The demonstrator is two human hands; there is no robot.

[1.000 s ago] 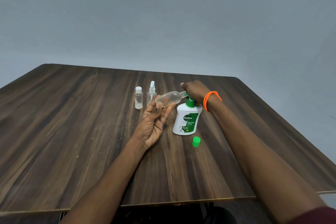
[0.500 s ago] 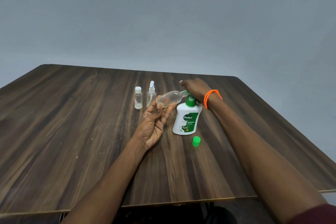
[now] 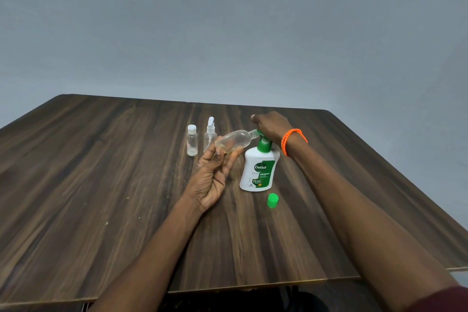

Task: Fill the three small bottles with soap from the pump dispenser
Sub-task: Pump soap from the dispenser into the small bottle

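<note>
Under right hand (image 3: 272, 126) pump dispenser (image 3: 259, 171) head, pressed a second ago, has risen; left hand (image 3: 211, 177) pinches tilted bottle (image 3: 234, 140) at nozzle; filling continues.

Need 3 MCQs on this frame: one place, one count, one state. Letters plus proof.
1. Where is the loose green plastic cap?
A) on the dark wooden table, near side of the white Dettol pump dispenser
B) on the dispenser
C) in a hand

2. How many small clear bottles stand upright on the table?
A) one
B) two
C) three

3. The clear oval bottle in the left hand is:
A) upright
B) tilted, neck at the pump spout
C) capped

Key: 1A, cap lies on bare wood; 2B, two stand behind the left hand; 3B, its neck meets the green spout under the right hand.
</note>
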